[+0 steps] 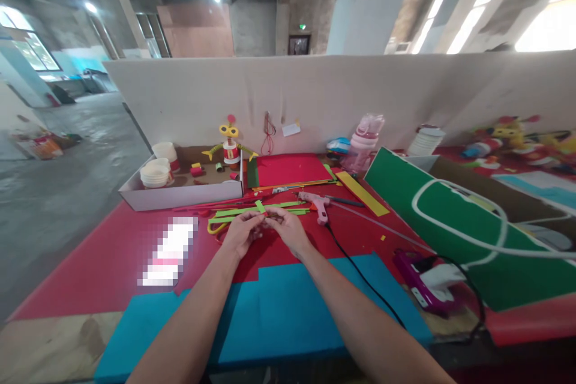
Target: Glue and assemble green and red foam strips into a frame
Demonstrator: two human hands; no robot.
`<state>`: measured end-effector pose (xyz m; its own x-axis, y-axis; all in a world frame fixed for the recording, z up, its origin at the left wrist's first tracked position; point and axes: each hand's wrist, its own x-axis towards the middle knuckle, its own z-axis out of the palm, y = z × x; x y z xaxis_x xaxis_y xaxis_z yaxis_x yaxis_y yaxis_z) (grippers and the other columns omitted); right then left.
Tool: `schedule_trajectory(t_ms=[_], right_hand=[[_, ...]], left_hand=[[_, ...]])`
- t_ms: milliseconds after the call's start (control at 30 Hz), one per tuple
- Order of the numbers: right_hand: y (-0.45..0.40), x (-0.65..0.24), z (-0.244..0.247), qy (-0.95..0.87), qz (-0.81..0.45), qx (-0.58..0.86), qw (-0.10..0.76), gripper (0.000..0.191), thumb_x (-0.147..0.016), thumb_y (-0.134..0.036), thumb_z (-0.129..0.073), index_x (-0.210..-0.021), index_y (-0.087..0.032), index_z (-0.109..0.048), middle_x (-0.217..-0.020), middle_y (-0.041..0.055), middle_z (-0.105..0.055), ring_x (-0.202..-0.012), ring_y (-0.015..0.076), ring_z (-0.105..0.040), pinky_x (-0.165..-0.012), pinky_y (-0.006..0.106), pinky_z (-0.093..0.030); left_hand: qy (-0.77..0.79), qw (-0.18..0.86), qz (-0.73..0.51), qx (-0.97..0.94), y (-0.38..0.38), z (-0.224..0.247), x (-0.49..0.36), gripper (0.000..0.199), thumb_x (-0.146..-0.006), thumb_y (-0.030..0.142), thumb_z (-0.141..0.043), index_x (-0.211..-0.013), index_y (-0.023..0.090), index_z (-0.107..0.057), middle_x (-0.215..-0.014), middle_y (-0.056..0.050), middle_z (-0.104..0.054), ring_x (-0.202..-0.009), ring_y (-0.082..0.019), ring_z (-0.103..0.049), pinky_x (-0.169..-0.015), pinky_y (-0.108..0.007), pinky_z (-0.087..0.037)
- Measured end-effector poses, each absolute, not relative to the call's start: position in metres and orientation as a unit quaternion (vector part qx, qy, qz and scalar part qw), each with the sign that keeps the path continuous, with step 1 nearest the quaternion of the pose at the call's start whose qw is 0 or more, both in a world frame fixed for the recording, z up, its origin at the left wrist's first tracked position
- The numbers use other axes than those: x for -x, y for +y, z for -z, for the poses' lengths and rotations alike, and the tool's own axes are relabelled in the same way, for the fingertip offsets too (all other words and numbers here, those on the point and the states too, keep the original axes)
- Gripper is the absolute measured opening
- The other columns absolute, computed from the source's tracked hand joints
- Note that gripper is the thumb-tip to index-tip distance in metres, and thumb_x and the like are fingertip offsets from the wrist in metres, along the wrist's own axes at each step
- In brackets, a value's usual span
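Note:
My left hand (244, 233) and my right hand (287, 230) meet over the red tabletop, thumbs and fingertips pressed together. A bright green paper strip (260, 206) sticks up from between the fingertips, and a speck of red shows beside it. The rest of what they pinch is hidden by the fingers. Just behind the hands lie more green paper strips (234, 213). Yellow scissor handles (218, 227) poke out to the left of my left hand. A pink glue gun (318, 205) rests to the right of my right hand, its black cord running toward me.
A white-edged box (184, 197) with paper cups (155, 174) stands at back left, near a cup-bodied figure (231, 152). Blue sheets (315, 297) cover the front edge. At right are a yellow strip (363, 193), purple power strip (423, 288), green board (432, 222) and pink bottle (361, 144).

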<state>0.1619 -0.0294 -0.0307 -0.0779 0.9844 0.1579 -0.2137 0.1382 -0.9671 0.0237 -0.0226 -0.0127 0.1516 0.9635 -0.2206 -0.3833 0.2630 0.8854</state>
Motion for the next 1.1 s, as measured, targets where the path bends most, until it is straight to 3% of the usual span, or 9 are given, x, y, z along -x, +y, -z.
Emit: schedule_trajectory(t_ms=[567, 800, 933, 1100], right_hand=[[-0.034, -0.165, 0.021, -0.504, -0.528, 0.404, 0.551, 0.027, -0.071, -0.033, -0.066, -0.094, -0.020, -0.065, -0.081, 0.0004, -0.069, -0.069, 0.0152, -0.065, -0.071, 0.029, -0.055], [-0.036, -0.166, 0.017, -0.490, -0.538, 0.417, 0.544, 0.029, -0.071, -0.033, -0.066, -0.096, -0.018, -0.065, -0.069, -0.0012, -0.067, -0.065, 0.0150, -0.065, -0.071, 0.030, -0.054], [-0.036, -0.165, 0.019, -0.487, -0.547, 0.418, 0.537, 0.029, -0.069, -0.034, -0.068, -0.093, -0.017, -0.067, -0.071, -0.0006, -0.067, -0.064, 0.0146, -0.064, -0.070, 0.030, -0.054], [-0.035, -0.166, 0.022, -0.479, -0.554, 0.432, 0.526, 0.030, -0.067, -0.033, -0.070, -0.094, -0.018, -0.068, -0.069, -0.0011, -0.067, -0.063, 0.0145, -0.065, -0.067, 0.029, -0.053]], left_hand=[[0.383, 0.695, -0.465, -0.392, -0.023, 0.015, -0.019, 0.032, -0.057, 0.029, -0.083, -0.075, 0.014, -0.062, -0.057, 0.003, -0.058, -0.049, -0.008, -0.053, -0.046, -0.019, -0.041], [0.357, 0.670, -0.518, -0.394, -0.022, 0.008, -0.015, 0.035, -0.059, 0.025, -0.082, -0.087, 0.014, -0.064, -0.064, 0.002, -0.060, -0.053, -0.008, -0.054, -0.054, -0.021, -0.045], [0.355, 0.665, -0.519, -0.403, -0.021, 0.008, -0.015, 0.031, -0.060, 0.026, -0.081, -0.085, 0.014, -0.065, -0.066, 0.002, -0.062, -0.054, -0.008, -0.055, -0.056, -0.022, -0.044], [0.408, 0.550, -0.536, -0.494, -0.018, 0.015, -0.016, 0.022, -0.065, 0.029, -0.076, -0.078, 0.014, -0.068, -0.065, 0.001, -0.063, -0.056, -0.009, -0.053, -0.058, -0.023, -0.044]])
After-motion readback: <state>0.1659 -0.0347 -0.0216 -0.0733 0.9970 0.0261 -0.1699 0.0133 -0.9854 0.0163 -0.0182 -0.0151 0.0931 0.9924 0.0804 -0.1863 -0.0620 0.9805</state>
